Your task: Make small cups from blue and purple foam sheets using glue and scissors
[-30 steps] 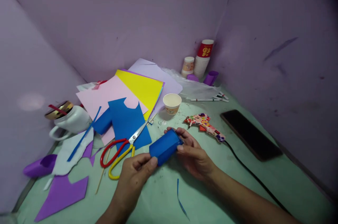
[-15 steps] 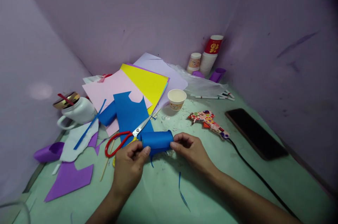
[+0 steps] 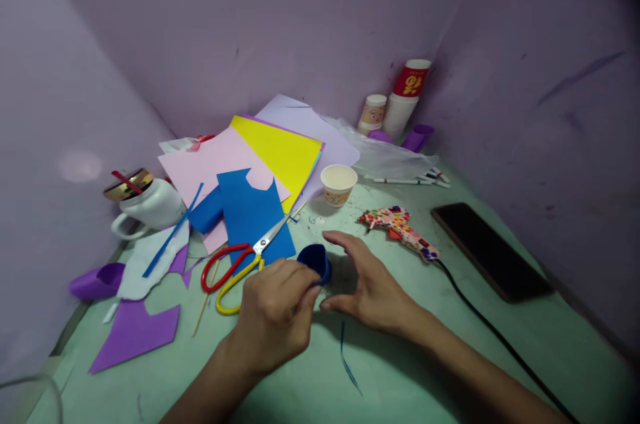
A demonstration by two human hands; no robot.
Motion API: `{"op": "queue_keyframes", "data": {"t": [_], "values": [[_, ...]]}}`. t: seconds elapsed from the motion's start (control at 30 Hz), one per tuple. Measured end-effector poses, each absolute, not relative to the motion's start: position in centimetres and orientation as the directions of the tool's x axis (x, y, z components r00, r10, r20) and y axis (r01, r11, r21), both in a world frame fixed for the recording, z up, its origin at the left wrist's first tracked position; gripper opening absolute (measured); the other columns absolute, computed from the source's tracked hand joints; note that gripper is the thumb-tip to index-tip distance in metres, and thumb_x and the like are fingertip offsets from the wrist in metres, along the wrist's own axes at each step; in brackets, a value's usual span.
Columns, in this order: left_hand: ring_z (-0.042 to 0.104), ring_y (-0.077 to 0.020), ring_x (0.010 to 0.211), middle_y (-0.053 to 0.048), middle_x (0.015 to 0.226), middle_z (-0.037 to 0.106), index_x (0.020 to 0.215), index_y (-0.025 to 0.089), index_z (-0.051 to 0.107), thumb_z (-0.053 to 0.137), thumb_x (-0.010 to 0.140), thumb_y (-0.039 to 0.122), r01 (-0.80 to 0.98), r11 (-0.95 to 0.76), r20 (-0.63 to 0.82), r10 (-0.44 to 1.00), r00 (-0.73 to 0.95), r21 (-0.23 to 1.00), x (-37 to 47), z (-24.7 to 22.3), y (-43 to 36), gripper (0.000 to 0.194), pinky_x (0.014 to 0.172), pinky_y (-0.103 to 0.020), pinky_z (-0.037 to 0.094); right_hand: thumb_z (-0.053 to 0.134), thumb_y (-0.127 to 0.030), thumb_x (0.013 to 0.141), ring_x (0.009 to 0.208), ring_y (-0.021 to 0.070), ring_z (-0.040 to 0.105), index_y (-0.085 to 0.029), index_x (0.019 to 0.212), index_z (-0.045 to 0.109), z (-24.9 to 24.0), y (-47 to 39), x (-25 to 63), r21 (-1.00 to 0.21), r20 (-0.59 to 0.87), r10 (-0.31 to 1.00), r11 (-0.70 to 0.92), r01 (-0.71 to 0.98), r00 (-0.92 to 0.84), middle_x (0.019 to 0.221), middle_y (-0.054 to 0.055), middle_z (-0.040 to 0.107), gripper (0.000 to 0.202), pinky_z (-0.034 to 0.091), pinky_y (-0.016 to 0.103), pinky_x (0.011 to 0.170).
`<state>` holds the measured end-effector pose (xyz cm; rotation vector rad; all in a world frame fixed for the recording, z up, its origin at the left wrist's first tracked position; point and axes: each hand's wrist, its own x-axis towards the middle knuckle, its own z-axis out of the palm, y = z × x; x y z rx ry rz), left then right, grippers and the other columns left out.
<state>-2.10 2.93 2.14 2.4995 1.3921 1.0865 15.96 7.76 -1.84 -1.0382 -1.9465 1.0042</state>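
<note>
Positioning seems underway, the blue tube (image 3: 315, 257) pinched by the left hand (image 3: 276, 304); the parted right hand (image 3: 374, 291) should be closed gently.

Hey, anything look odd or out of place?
Yes: a dark streak, like a scuff, mars the wall on the right, and a thin blue strip lies loose near the right hand, like an offcut.

Head-worn camera, facing forward, angled down; close above the hands (image 3: 277, 311)
</note>
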Motion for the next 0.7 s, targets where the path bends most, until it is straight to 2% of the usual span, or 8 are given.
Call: {"op": "queue_keyframes", "data": {"t": [0.07,0.13,0.17,0.23,0.3,0.37,0.47,0.7], "values": [[0.064,-0.0195,0.086,-0.012,0.106,0.067,0.112,0.015,0.056,0.058,0.079,0.009,0.651,-0.602,0.539,0.774,0.333,0.462,-1.9,1.8,3.0,0.034,0.072,-0.032,0.054,0.081,-0.036,0.063,0.118,0.0288,0.052,-0.021,0.130,0.043,-2.3,7.9,15.8,-0.887,0.230,0.852,0.383,0.259,-0.471,0.131,0.013,0.054,0.078,0.040,0.044,0.100],[0.064,-0.0163,0.082,-0.015,0.123,0.059,0.126,0.017,0.047,0.058,0.079,0.011,0.584,-0.533,0.511,0.830,0.222,0.612,-1.8,1.2,3.0,0.049,0.071,-0.030,0.054,0.075,-0.034,0.071,0.108,0.0261,0.059,-0.021,0.126,0.045,-2.7,8.0,15.5,-0.922,0.179,0.869,0.311,0.229,-0.460,0.121,0.012,0.060,0.063,0.045,0.042,0.095],[0.063,-0.0141,0.076,-0.014,0.121,0.059,0.130,0.018,0.044,0.058,0.080,0.012,0.543,-0.463,0.471,0.872,0.136,0.700,-1.8,1.0,3.0,0.052,0.067,-0.028,0.054,0.074,-0.032,0.073,0.104,0.0250,0.061,-0.020,0.123,0.047,-2.8,8.1,15.4,-0.936,0.152,0.880,0.275,0.221,-0.451,0.116,0.011,0.062,0.058,0.046,0.041,0.092],[0.061,-0.0123,0.067,-0.008,0.100,0.065,0.134,0.019,0.039,0.058,0.080,0.015,0.451,-0.269,0.305,0.952,-0.008,0.851,-1.9,0.4,3.2,0.057,0.061,-0.026,0.053,0.075,-0.030,0.071,0.099,0.0237,0.062,-0.019,0.119,0.049,-2.8,8.1,15.2,-0.948,0.121,0.885,0.238,0.213,-0.450,0.111,0.009,0.064,0.056,0.048,0.039,0.088],[0.063,-0.0142,0.068,-0.003,0.084,0.066,0.135,0.018,0.038,0.061,0.078,0.018,0.365,-0.084,0.108,0.993,-0.047,0.927,-2.0,-0.1,3.6,0.061,0.061,-0.027,0.054,0.076,-0.027,0.071,0.098,0.0227,0.062,-0.019,0.116,0.050,-2.6,8.1,15.2,-0.949,0.125,0.877,0.242,0.201,-0.464,0.110,0.009,0.065,0.053,0.048,0.038,0.087],[0.066,-0.0167,0.078,-0.005,0.094,0.068,0.129,0.019,0.045,0.065,0.075,0.020,0.315,0.020,-0.027,1.000,0.017,0.949,-2.1,-0.5,4.1,0.057,0.069,-0.029,0.056,0.075,-0.025,0.072,0.096,0.0214,0.062,-0.020,0.114,0.052,-2.3,8.0,15.3,-0.951,0.140,0.865,0.253,0.180,-0.482,0.108,0.007,0.065,0.048,0.048,0.036,0.086],[0.066,-0.0202,0.095,-0.005,0.110,0.068,0.115,0.021,0.058,0.066,0.074,0.021,0.286,0.040,-0.065,0.995,0.078,0.958,-2.2,-1.0,4.6,0.042,0.081,-0.032,0.055,0.073,-0.026,0.075,0.094,0.0204,0.063,-0.020,0.111,0.054,-2.1,8.1,15.5,-0.954,0.149,0.858,0.255,0.157,-0.492,0.104,0.005,0.066,0.042,0.049,0.034,0.084],[0.067,-0.0234,0.089,-0.006,0.100,0.071,0.124,0.022,0.055,0.064,0.078,0.027,0.388,-0.009,-0.031,0.995,0.096,0.922,-2.4,-1.7,4.1,0.047,0.073,-0.033,0.055,0.078,-0.026,0.068,0.107,0.0267,0.059,-0.023,0.125,0.048,-1.9,8.8,16.3,-0.947,0.153,0.839,0.276,0.165,-0.523,0.119,0.009,0.062,0.064,0.045,0.043,0.094]]}}
